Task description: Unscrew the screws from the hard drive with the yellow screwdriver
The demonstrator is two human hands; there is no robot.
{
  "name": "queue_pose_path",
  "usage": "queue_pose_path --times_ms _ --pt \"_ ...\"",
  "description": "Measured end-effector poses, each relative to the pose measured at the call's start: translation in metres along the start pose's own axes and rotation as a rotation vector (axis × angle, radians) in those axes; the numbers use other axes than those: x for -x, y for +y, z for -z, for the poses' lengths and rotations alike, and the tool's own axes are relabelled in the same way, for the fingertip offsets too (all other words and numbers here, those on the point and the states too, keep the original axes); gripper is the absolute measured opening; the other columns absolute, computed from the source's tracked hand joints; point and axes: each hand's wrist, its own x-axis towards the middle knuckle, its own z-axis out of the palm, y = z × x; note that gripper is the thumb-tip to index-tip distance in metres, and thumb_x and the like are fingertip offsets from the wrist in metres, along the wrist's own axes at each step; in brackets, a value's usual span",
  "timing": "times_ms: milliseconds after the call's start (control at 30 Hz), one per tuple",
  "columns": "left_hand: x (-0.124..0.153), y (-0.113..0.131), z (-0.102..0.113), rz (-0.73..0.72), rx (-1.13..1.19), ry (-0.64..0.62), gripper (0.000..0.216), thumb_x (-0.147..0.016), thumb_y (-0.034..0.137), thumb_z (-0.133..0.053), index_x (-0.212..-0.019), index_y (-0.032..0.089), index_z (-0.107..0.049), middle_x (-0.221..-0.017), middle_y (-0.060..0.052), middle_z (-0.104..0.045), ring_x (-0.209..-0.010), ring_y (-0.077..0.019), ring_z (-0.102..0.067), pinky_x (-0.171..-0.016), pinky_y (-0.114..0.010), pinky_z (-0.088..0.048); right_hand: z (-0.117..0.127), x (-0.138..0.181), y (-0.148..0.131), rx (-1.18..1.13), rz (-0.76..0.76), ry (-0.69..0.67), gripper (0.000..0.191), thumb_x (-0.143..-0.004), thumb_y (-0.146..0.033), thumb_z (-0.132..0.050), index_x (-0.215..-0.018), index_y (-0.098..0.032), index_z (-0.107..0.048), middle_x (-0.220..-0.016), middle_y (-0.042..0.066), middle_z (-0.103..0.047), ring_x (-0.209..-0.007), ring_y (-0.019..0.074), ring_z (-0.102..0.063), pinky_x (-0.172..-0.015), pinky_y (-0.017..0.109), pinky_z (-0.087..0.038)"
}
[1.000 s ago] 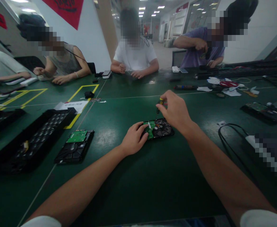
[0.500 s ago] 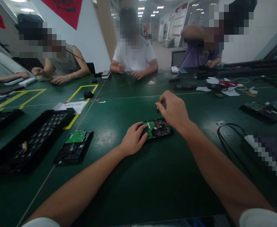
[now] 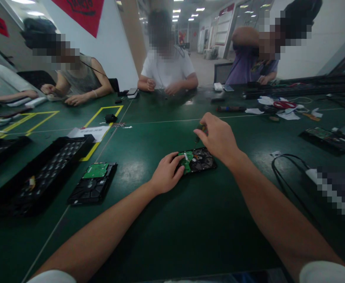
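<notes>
A wide green table (image 3: 172, 236) fills the view, with other people seated along its far side. On the left lies a long black tray (image 3: 43, 173), and just beside its near end a second drive (image 3: 93, 182) rests with its green board up. A black cable (image 3: 287, 177) loops on the right, well apart from the hands. The hard drive (image 3: 200, 159) sits flat at the middle of the table, board side up, between the two hands. The left hand (image 3: 166, 173) clasps its left end, with bent fingers on the green board and the thumb along the near edge. The right hand (image 3: 218, 137) hovers above the drive, its fingertips pinched tight round the top of a small screwdriver (image 3: 196, 137). The screwdriver stands nearly upright over the board, its tip too blurred to make out.
</notes>
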Motion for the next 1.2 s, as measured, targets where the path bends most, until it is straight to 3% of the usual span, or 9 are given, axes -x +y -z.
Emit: queue_pose_path --times_ms 433,733,1000,1200 --pt "0.0003 0.0007 0.0017 0.004 -0.006 -0.003 0.049 -0.106 0.042 -0.045 -0.149 0.019 -0.052 -0.152 -0.018 -0.051 -0.143 -0.0325 -0.049 -0.119 -0.054 -0.043 0.004 -0.0018 -0.0001 -0.015 -0.022 -0.002 0.014 -0.093 -0.027 -0.065 -0.104 -0.02 -0.059 -0.095 0.009 -0.07 -0.081 0.0244 -0.062 -0.073 0.035 -0.04" --pt "-0.001 -0.0007 -0.0014 -0.001 0.006 0.003 0.05 -0.105 0.041 -0.047 -0.15 0.021 -0.051 -0.151 -0.018 -0.052 -0.142 -0.0325 -0.05 -0.119 -0.055 -0.042 0.0032 -0.0002 -0.0047 -0.043 0.064 -0.029 0.015 -0.098 -0.023 -0.053 -0.108 -0.019 -0.063 -0.107 0.012 -0.071 -0.094 0.0268 -0.064 -0.08 0.037 -0.043" --pt "-0.0014 0.0011 0.0 -0.005 0.007 -0.002 0.05 -0.105 0.042 -0.045 -0.15 0.022 -0.05 -0.151 -0.017 -0.052 -0.142 -0.0326 -0.05 -0.118 -0.055 -0.043 0.0007 -0.001 0.003 -0.042 -0.056 0.024 0.014 -0.096 -0.03 -0.061 -0.106 -0.02 -0.062 -0.101 0.012 -0.072 -0.088 0.0274 -0.064 -0.077 0.038 -0.044" --pt "-0.001 0.0018 0.0004 0.003 0.001 -0.007 0.05 -0.105 0.042 -0.045 -0.15 0.019 -0.051 -0.151 -0.018 -0.051 -0.142 -0.0326 -0.049 -0.119 -0.054 -0.042 0.0041 0.0004 -0.0031 -0.047 -0.001 0.01 0.013 -0.098 -0.032 -0.058 -0.102 -0.021 -0.062 -0.1 0.011 -0.072 -0.088 0.0263 -0.064 -0.077 0.037 -0.043"
